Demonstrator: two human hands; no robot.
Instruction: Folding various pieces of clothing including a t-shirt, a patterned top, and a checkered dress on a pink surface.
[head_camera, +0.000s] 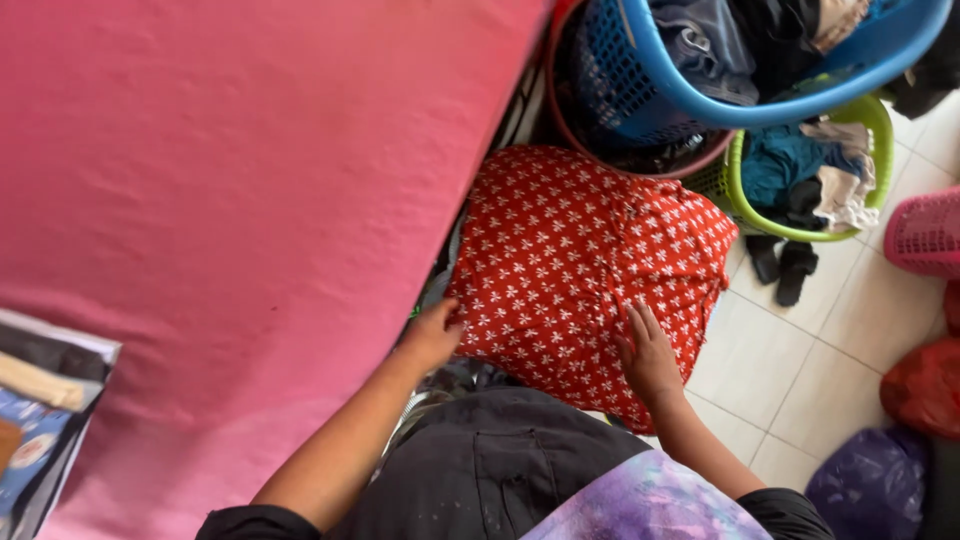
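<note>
Left hand: left hand at the lower left edge of the red cloth, fingers curled round that edge, gripping it
Right hand: right hand laid flat on the cloth's lower right part, fingers stretched and spread, pressing down, clasping nothing
Red cloth: red with small white flower print; a rounded heap just beside the right edge of the pink surface; below the baskets, above the person's dark lap
Pink surface: plain pink sheet; fills the left half of the view
Baskets: blue basket holding dark clothes at the top edge; green basket of clothes just right of the cloth; pink basket at the right edge
Floor: pale tiled floor; a purple bag at the lower right corner
</note>
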